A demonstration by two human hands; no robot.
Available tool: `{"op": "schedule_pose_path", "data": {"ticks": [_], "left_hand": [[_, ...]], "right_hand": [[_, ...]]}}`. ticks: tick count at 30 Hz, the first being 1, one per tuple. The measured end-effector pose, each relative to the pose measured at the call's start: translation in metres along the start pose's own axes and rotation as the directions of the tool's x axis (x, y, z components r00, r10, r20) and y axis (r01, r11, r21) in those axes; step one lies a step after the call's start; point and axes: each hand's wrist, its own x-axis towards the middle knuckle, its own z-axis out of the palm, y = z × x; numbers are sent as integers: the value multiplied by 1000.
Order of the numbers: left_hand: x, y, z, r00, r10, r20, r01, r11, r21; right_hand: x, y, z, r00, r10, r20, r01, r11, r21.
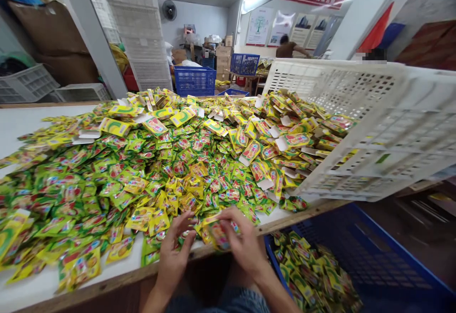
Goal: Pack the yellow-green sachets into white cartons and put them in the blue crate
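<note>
Near the table's front edge, my right hand (244,241) pinches a small printed pack (218,233), yellow, green and red and somewhat blurred. I cannot tell whether it is a carton or a sachet. To its left, my left hand (176,246) has curved fingers apart, with nothing visible between them. Just beyond both hands lie yellow sachets (171,199), with a broad heap of green sachets (81,184) around them. Small yellow cartons (252,151), several with white flaps open, lie along the back and right of the heap.
A white perforated crate (374,161) lies tilted on the right of the table, cartons at its mouth. Below the table edge at right, a blue crate (374,251) holds filled-looking cartons (306,270). Stacked white crates (137,28) stand behind. A person (288,48) is at the back.
</note>
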Motion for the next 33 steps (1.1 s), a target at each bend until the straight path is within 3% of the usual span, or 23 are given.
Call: {"op": "schedule_pose_path", "data": {"ticks": [2, 4, 5, 7, 10, 14, 17, 20, 22, 24, 26, 28, 30, 32, 33], "left_hand": [[-4, -2, -10, 999, -28, -36, 28, 999, 21], [-7, -5, -18, 996, 3, -85, 4, 996, 89], [-7, -6, -20, 995, 10, -99, 2, 994, 114], [-8, -7, -18, 995, 16, -99, -2, 990, 140], [-8, -1, -8, 998, 32, -61, -22, 988, 152], [-11, 9, 0, 997, 62, -39, -55, 986, 157], [-15, 9, -6, 998, 8, -66, 1, 991, 135], [-18, 6, -12, 994, -40, -103, 52, 991, 124], [-18, 6, -14, 992, -50, -118, 64, 991, 120], [-16, 9, -13, 991, -64, -122, 76, 992, 101], [-12, 16, -12, 991, -87, -101, 96, 992, 78], [-7, 24, -10, 994, -106, -28, 108, 991, 79], [-3, 32, -8, 983, -124, 136, 111, 989, 99], [-3, 37, -7, 922, -164, 350, 136, 985, 104], [-4, 38, -6, 880, -191, 434, 162, 981, 103]], "right_hand": [[-6, 5, -52, 994, 103, 24, -96, 972, -213], [-13, 17, -101, 983, 177, -40, -175, 860, -480], [-14, 26, -119, 974, 192, -121, -227, 803, -551], [-12, 44, -136, 957, 246, -156, -291, 817, -497], [6, 70, -117, 931, 338, -138, -358, 920, -163], [44, 98, -75, 864, 409, -293, -406, 911, 75], [62, 109, -64, 848, 408, -339, -396, 912, 109], [67, 104, -65, 837, 396, -377, -376, 917, 130], [62, 87, -67, 845, 308, -438, -307, 949, 76], [54, 62, -66, 876, 135, -462, -180, 982, -55], [44, 31, -59, 943, -20, -333, -39, 985, -170], [33, 1, -45, 993, -101, -62, 87, 976, -200], [21, -24, -26, 966, -142, 216, 182, 967, -178], [10, -39, -8, 900, -181, 397, 243, 963, -112], [6, -42, -1, 880, -196, 432, 251, 965, -73]]}}
